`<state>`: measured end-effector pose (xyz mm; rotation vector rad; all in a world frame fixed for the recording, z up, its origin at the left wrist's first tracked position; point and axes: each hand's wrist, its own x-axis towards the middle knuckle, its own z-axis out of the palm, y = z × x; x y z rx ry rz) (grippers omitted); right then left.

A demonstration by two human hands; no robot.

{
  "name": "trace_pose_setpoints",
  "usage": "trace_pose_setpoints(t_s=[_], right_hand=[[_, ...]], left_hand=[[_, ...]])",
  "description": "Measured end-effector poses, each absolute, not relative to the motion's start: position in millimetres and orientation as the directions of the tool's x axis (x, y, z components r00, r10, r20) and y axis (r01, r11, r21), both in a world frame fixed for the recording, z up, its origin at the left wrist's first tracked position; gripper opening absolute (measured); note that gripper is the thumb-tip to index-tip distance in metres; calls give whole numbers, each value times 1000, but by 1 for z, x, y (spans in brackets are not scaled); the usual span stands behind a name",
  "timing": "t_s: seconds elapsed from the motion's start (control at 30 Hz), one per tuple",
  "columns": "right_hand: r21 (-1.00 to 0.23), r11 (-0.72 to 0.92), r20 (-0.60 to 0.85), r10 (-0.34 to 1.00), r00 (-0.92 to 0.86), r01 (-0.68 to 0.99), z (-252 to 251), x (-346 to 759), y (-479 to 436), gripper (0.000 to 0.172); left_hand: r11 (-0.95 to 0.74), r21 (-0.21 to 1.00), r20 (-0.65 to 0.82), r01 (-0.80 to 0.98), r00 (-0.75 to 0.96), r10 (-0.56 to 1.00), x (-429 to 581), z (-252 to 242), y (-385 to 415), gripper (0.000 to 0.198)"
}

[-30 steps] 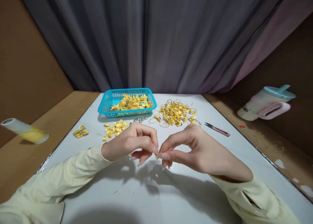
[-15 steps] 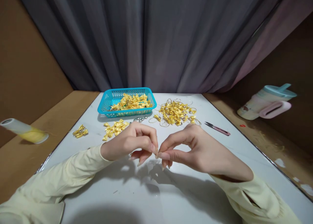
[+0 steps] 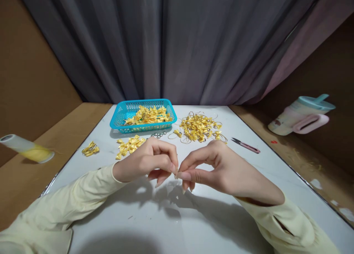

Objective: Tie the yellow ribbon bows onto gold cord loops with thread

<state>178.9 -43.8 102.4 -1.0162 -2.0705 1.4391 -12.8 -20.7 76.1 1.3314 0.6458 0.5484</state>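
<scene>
My left hand and my right hand meet fingertip to fingertip above the white tabletop. Thumb and forefinger are pinched together on each. Whatever lies between them is too small and covered to make out. Just beyond my left hand is a small heap of yellow ribbon bows, with several silvery beads behind it. Past my right hand lies a larger pile of yellow bows with beads and thin elastic loops.
A blue plastic basket of yellow bows stands at the back. Thread snips lie at right, a bundle of yellow bows at left. A yellow thread spool and a lidded cup flank the table; a grey curtain hangs behind.
Both hands keep the same pinch, with only a very slight shift to the left. The things on the table stay where they were.
</scene>
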Motion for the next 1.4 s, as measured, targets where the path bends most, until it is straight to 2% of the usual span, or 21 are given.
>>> trace_pose_setpoints(t_s=[0.4, 0.57, 0.73, 0.9, 1.13, 1.4], right_hand=[[-935, 95, -147, 773, -618, 341, 103, 179, -46, 12], [-941, 45, -177, 779, -601, 336, 103, 180, -45, 16], [-947, 13, -192, 780, -596, 322, 103, 179, -45, 12], [-946, -18, -218, 776, -592, 325, 104, 178, -45, 12], [-960, -98, -245, 746, -619, 261, 103, 180, -44, 9], [-961, -227, -271, 685, -676, 156, 98, 181, -43, 20]], left_hand=[[95, 994, -108, 60, 732, 673, -13, 79, -21, 8], [58, 996, -88, 66, 757, 647, -13, 79, -20, 8], [31, 999, -51, 40, 773, 632, -16, 76, -19, 11], [-57, 993, -45, 103, 779, 626, -16, 78, -19, 16], [-127, 985, -15, 119, 785, 619, -15, 72, -19, 25], [-217, 976, 111, 28, 793, 599, -16, 69, -22, 23]])
